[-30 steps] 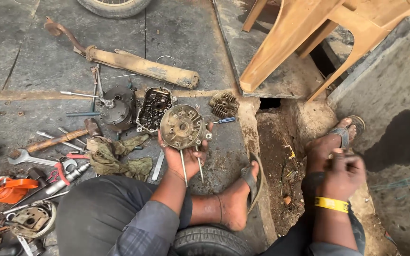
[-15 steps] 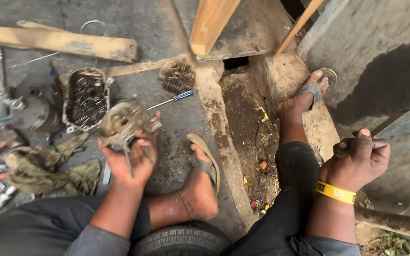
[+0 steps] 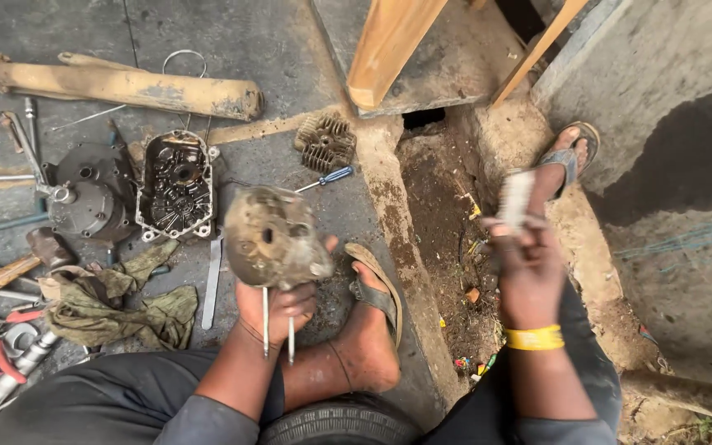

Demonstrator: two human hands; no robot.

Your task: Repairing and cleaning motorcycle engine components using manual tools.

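Observation:
My left hand [image 3: 278, 309] grips a dirty round metal engine part [image 3: 272, 239] from below, with two thin metal studs hanging down past my fingers. It is held up over the concrete floor, in front of my left foot in a sandal [image 3: 368, 317]. My right hand [image 3: 525, 264], with a yellow band at the wrist, is raised over the dirt trench and holds a small pale flat object [image 3: 515, 200] that is blurred; I cannot tell what it is.
An open engine casing [image 3: 176, 194], a round dark cover [image 3: 92, 194], a finned cylinder part [image 3: 325, 142], a blue-handled screwdriver [image 3: 325, 178], a green rag [image 3: 121, 305], hammer, wrenches and red-handled pliers lie on the floor. A wooden bench leg [image 3: 389, 45] stands ahead. A tyre [image 3: 339, 424] lies under me.
The view has swung left and closer. My left hand has turned the round part more upright. My right hand moved inward from the wall and now holds a pale object up.

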